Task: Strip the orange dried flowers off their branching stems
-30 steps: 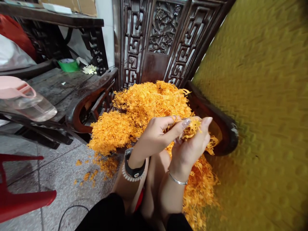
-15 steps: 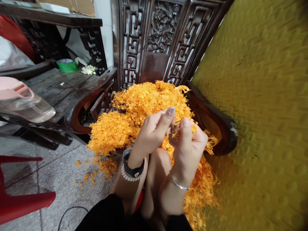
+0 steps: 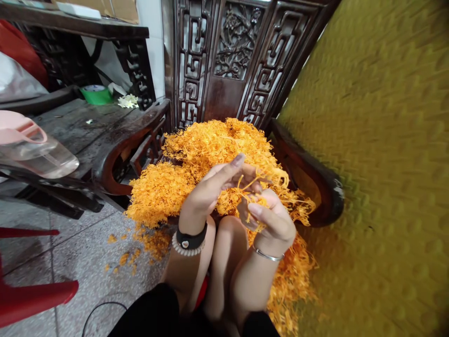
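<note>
A large heap of orange stringy strands [image 3: 210, 145], curly and knotted-looking, lies on a dark carved wooden chair in front of me. Over its near side is my left hand [image 3: 219, 185], thumb raised and fingers stretched apart to the right. Several orange strands reach up between the hands and touch or pass close to the left fingertips. My right hand [image 3: 271, 215] pinches a small bunch of orange strands [image 3: 257, 203] between thumb and fingers. What exactly the strands are, I cannot tell. More of them hang down by my right forearm.
At left, a wooden seat [image 3: 80, 124] bears a pink-lidded clear jug [image 3: 45, 154], green tape [image 3: 96, 95] and a pale flower [image 3: 128, 101]. A red plastic stool [image 3: 38, 297] and a cable [image 3: 101, 304] are on the floor. A yellow textured surface [image 3: 372, 154] borders the right.
My hands have drawn apart from close together. The left turned and its fingers spread; the right came slightly lower, keeping orange strands in its pinch.
</note>
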The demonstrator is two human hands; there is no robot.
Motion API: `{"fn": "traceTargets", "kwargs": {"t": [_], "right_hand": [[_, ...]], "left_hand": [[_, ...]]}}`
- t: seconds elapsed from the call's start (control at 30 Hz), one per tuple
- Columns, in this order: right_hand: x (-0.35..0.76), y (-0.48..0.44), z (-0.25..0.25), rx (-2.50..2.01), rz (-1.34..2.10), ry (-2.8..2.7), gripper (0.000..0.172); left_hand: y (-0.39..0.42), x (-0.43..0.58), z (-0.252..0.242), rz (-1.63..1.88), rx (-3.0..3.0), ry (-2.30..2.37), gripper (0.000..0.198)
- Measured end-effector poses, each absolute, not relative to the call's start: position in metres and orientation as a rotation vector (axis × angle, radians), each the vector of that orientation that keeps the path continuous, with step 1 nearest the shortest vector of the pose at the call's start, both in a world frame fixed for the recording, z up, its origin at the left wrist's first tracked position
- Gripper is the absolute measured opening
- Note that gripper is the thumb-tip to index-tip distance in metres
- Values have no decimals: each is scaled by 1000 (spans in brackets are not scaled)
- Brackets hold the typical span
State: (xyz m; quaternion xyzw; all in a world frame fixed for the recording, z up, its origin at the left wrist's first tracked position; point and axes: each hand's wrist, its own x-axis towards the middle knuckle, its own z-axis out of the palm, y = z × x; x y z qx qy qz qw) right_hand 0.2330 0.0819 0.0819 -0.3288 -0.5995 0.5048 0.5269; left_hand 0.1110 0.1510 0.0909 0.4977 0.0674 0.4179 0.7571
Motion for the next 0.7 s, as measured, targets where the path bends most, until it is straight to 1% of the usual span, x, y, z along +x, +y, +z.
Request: {"fn": "traceTargets", "kwargs": {"t": [0.1, 0.23, 0.37, 0.43, 0.5, 0.6, 0.7], "right_hand": [[231, 85, 80, -666, 1286, -1337, 33], [227, 87, 87, -398, 1373, -1217, 33], [225, 91, 96, -506, 1389, -969, 34], [220, 95, 98, -571, 1341, -849, 33], [214, 100, 97, -570, 1337, -776, 34], [214, 112, 91, -418, 1306, -702, 35], [236, 119, 83, -213, 1075, -710, 35]], "left_hand": [[147, 120, 92, 1093, 949, 141, 26], [139, 130, 95, 1159, 791, 161, 25], [133, 135, 104, 1453, 618, 194, 13], [132, 138, 107, 1545, 614, 198, 17], [131, 140, 109, 1549, 642, 194, 24], [131, 137, 110, 1501, 646, 169, 31], [134, 123, 111, 1517, 641, 147, 33]]}}
